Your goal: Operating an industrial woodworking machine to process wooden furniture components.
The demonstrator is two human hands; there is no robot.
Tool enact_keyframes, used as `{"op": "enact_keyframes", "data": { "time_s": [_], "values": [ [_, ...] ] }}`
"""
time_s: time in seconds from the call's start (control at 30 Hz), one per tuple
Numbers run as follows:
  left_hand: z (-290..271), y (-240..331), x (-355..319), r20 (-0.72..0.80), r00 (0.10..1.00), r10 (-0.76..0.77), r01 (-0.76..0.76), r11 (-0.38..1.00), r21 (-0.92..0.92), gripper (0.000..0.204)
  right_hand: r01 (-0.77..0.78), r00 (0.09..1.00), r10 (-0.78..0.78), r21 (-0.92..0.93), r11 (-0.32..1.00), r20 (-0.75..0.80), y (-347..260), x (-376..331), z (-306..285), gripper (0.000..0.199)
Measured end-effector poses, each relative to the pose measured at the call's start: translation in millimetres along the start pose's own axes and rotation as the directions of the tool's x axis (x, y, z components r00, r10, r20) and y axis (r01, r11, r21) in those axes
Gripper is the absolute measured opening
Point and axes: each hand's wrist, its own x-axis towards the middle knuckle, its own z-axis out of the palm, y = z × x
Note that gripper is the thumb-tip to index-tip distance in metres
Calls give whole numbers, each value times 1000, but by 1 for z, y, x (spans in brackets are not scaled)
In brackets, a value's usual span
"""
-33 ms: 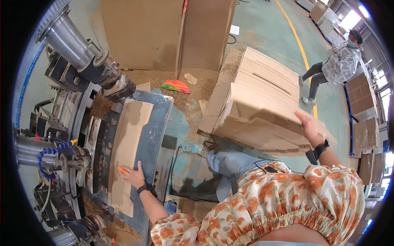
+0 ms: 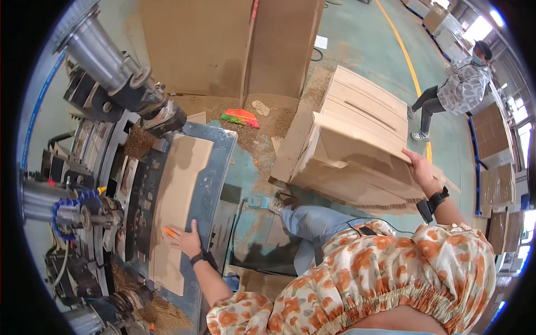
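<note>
Left of the blue-grey flat metal table stands a machine with silver metal cylinders and a blue coiled plastic hose. On the table lies a long tan board with a notched edge. The left hand rests on its lower half, fingers spread; something small and orange shows at the fingertips, possibly a finger cover. Beyond the table's far right corner lies a red-and-green brush. Right of the table sits a stack of tan boards. The right hand touches its right edge; whether it pinches, I cannot tell.
</note>
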Motion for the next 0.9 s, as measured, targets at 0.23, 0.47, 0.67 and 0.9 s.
{"op": "enact_keyframes", "data": {
  "time_s": [0.23,0.47,0.67,0.9],
  "values": [
    [9,10,-118,-286,935,208,-268,944,-191,42,370,927,-373,203,906,-25,-104,125,-13,34],
    [-78,-3,-187,-397,815,423,-482,874,-59,44,806,565,-824,181,564,53,-280,191,19,8],
    [-164,-64,-251,-3,901,434,-427,884,-192,54,900,371,-913,309,308,-169,-376,179,86,8],
    [-290,-82,-323,91,958,270,-266,962,-58,36,931,272,-961,241,275,46,-418,141,137,18]
  ]
}}
